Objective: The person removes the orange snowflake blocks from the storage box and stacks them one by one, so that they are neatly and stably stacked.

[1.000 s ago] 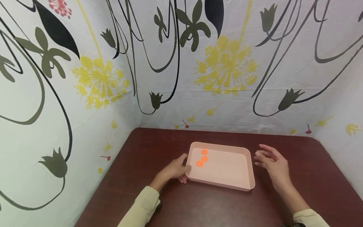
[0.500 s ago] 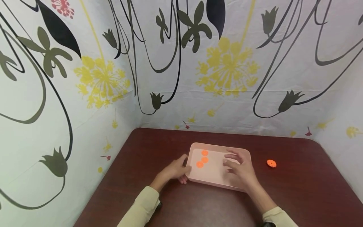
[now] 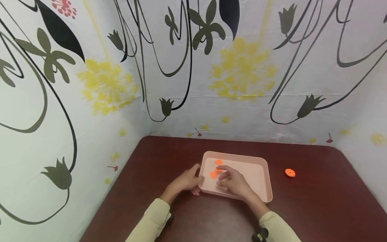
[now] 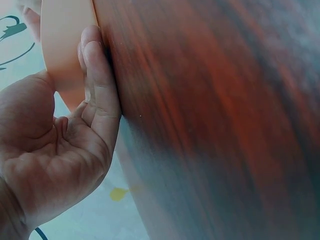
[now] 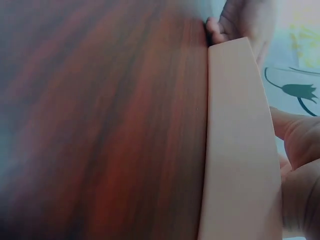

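My left hand [image 3: 186, 180] holds the left end of a shallow pale pink tray [image 3: 246, 173], its thumb over the rim. In the left wrist view, the fingers [image 4: 102, 85] lie along the outer wall. My right hand [image 3: 237, 183] hovers over the tray's left half, fingers bent and thumb apart, with nothing visible between them. Close by its fingertips lie small round orange discs: one towards the back [image 3: 218, 162], another orange disc [image 3: 213, 174] further forward, and a third partly covered by the hand. A scalloped orange disc [image 3: 290, 173] with a dark centre lies right of the tray.
All this is on a dark reddish-brown table [image 3: 169, 151] with rounded far corners. White cloth walls [image 3: 187, 84] printed with flowers and vines enclose the back and sides. A dark band [image 3: 260, 234] sits at the right wrist, beside a pale yellow sleeve [image 3: 278, 227].
My right hand has moved left from beside the tray to above the discs inside it, uncovering the disc on the table. The left hand and tray have stayed put.
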Motion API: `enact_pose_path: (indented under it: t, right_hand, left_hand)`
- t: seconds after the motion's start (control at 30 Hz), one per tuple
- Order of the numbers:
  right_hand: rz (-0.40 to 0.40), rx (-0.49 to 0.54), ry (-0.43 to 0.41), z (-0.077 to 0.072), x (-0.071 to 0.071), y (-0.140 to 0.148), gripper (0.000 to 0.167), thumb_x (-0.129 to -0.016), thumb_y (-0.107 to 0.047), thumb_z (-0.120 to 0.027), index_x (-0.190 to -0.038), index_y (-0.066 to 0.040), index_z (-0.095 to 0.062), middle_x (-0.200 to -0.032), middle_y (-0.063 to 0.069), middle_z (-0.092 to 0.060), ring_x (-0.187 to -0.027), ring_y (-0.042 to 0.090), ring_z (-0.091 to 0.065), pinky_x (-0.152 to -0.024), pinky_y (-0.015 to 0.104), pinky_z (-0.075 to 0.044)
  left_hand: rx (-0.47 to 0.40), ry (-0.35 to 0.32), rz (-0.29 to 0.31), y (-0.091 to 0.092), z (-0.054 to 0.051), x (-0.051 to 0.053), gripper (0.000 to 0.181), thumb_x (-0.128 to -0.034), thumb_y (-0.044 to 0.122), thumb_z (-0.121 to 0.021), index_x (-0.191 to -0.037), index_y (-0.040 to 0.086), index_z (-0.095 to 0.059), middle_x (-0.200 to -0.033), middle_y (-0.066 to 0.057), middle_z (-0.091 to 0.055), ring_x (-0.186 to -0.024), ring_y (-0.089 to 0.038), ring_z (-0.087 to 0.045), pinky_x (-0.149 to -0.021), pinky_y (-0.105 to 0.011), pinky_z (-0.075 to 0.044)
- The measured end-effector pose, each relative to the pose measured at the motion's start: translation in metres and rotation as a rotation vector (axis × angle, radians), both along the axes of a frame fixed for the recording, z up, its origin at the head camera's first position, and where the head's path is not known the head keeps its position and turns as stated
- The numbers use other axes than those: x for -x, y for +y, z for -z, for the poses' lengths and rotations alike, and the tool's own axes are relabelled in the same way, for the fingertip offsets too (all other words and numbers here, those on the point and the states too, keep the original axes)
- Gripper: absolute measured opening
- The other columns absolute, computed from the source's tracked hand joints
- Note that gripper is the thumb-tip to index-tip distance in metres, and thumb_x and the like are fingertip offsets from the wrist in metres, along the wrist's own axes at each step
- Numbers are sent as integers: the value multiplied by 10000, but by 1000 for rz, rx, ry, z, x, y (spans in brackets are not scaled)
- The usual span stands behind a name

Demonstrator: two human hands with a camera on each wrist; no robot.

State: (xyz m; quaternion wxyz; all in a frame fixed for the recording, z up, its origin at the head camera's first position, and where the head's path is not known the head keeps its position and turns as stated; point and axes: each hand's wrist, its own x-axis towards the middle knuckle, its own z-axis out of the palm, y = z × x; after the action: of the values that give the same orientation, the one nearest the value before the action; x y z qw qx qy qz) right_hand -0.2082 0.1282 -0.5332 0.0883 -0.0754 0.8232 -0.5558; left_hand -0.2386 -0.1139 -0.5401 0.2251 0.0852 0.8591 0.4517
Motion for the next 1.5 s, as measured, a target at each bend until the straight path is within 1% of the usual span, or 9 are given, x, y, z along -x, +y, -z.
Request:
enact_pose_path:
  t: [0.17,0.3,0.4,0.6,0.9,1.0,1.1,1.2,1.5]
  right_hand:
    - [38,-217,99,2,9,-14,547,-811,-48,-838,-1330,-153,-703,-889,12,-725,-733,129,-598,-623,284,-458]
    - [67,-374,117,6,15,-21,515,-797,-106,-837,-1281,-244,-728,-791,-67,-647,-677,115,-549,-614,292,-398]
    - [63,-432,117,9,19,-25,498,-811,-154,-845,-1280,-270,-725,-754,-75,-604,-649,120,-534,-583,300,-379]
    - [87,-474,132,12,22,-28,430,-827,-212,-855,-1237,-286,-749,-712,-71,-573,-628,116,-512,-559,295,-361]
    - [109,-484,188,12,16,-28,364,-843,-205,-850,-1203,-248,-807,-656,-79,-581,-608,107,-499,-536,291,-368]
    - [112,-501,222,11,13,-28,343,-848,-207,-856,-1188,-233,-822,-731,-58,-688,-666,118,-566,-570,303,-421]
    - [116,-526,259,11,13,-28,320,-842,-204,-868,-1159,-227,-832,-917,-14,-796,-800,163,-690,-635,345,-511]
    - [110,-565,283,12,14,-28,298,-841,-210,-871,-1136,-238,-836,-1012,21,-815,-902,219,-746,-674,380,-553]
    - [82,-620,356,10,15,-28,228,-831,-182,-860,-1049,-241,-833,-901,15,-792,-793,217,-722,-608,381,-518]
  left_hand:
    - [-2,9,13,-4,-3,-1,475,-1044,270,-636,-1455,137,-438,-711,-125,-743,-548,-253,-735,-502,-370,-612]
    - [-24,11,13,-6,-2,-2,462,-1039,257,-641,-1438,127,-448,-699,-133,-732,-536,-249,-729,-497,-373,-611]
    - [-35,12,8,-7,-1,-3,441,-1038,245,-637,-1422,124,-458,-679,-145,-722,-513,-239,-718,-485,-374,-606]
    - [-35,25,10,-7,-2,-4,450,-1023,248,-639,-1415,117,-461,-682,-134,-728,-510,-228,-715,-486,-377,-607]
    - [-36,25,12,-5,-1,-7,472,-1014,252,-659,-1418,112,-460,-684,-125,-728,-510,-228,-712,-484,-380,-606]
    - [-32,23,12,-3,0,-7,452,-1020,254,-661,-1403,111,-466,-678,-124,-724,-509,-223,-712,-483,-378,-605]
    - [-41,21,13,-2,1,-8,446,-1022,249,-663,-1397,104,-469,-675,-128,-721,-507,-223,-711,-483,-383,-606]
    - [-43,15,13,-1,0,-8,458,-1023,256,-659,-1411,108,-466,-674,-130,-718,-509,-218,-710,-486,-380,-606]
    - [-35,7,10,1,-1,-6,534,-1028,268,-651,-1484,91,-436,-696,-137,-724,-516,-220,-710,-493,-384,-609]
